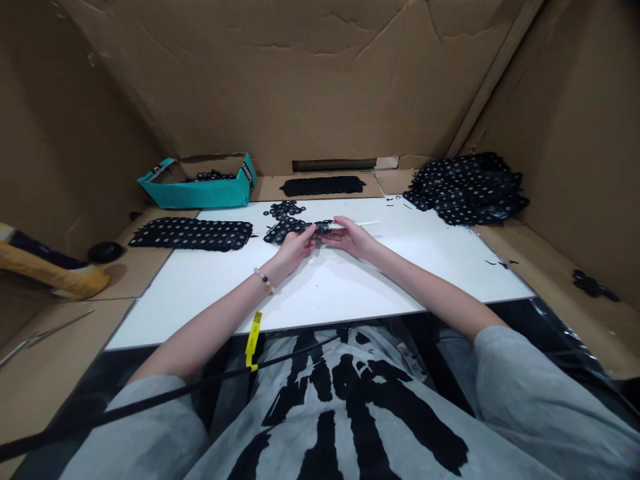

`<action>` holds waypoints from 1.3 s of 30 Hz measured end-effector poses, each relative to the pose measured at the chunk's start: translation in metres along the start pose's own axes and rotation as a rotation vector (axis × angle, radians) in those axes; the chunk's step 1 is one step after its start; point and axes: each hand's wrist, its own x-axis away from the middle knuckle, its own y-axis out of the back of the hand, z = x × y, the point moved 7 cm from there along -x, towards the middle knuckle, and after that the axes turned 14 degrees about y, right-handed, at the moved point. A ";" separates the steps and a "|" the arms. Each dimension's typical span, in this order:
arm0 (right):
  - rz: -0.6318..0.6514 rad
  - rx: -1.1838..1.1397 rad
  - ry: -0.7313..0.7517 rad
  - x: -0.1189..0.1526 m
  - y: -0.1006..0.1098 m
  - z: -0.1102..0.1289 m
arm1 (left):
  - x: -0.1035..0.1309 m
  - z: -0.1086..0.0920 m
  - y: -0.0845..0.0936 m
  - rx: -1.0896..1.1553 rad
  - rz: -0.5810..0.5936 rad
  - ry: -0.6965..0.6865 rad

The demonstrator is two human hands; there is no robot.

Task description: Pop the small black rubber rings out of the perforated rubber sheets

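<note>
Thumb and fingers of the left hand (pixel 295 245) close on a small dark piece (pixel 323 227), whose exact form I cannot make out from my remote post. The right hand (pixel 351 237), palm turned inward, grips a white stick (pixel 370 222) between thumb and fingers; the stick reaches the dark piece, though I cannot tell whether the two are joined. Both hands are over a white board (pixel 320 287). Just beyond the left hand I see a black cluster (pixel 274 232), with loose black rings (pixel 286 209) behind it. To the left lies a flat dotted sheet (pixel 193 233), partly on the board; behind it stands a teal box (pixel 200 194) containing black pieces (pixel 215 175). A black strip (pixel 323 186) lies at the back, a heap of dotted sheets (pixel 465 190) at right rear, and thin black scraps (pixel 500 264) near the board's right edge.
</note>
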 end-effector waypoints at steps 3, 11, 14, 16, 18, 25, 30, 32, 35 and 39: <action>0.015 0.016 -0.005 0.001 -0.002 -0.003 | 0.000 0.000 0.002 -0.173 -0.037 -0.010; -0.093 0.282 0.182 -0.004 0.012 0.008 | 0.006 0.007 -0.008 -0.085 0.033 0.166; -0.098 0.350 0.199 -0.004 0.014 0.010 | 0.008 0.007 -0.007 0.031 -0.006 0.157; -0.097 0.413 0.228 -0.004 0.014 0.013 | 0.008 0.008 -0.007 0.020 -0.017 0.150; -0.086 0.491 0.264 -0.003 0.012 0.016 | 0.008 0.009 -0.006 -0.001 -0.018 0.139; 0.013 0.859 0.421 0.008 -0.006 0.030 | 0.003 0.012 -0.004 -0.059 0.007 0.102; 0.007 0.908 0.452 0.006 -0.005 0.032 | 0.002 0.012 -0.008 -0.040 0.064 0.125; -0.027 0.814 0.420 0.000 0.002 0.032 | 0.002 0.011 -0.008 0.013 0.052 0.153; -0.057 0.639 0.360 -0.008 0.010 0.035 | 0.003 0.012 -0.005 0.111 0.006 0.222; -0.044 0.488 0.276 -0.010 0.013 0.045 | 0.001 0.011 -0.005 0.181 0.016 0.215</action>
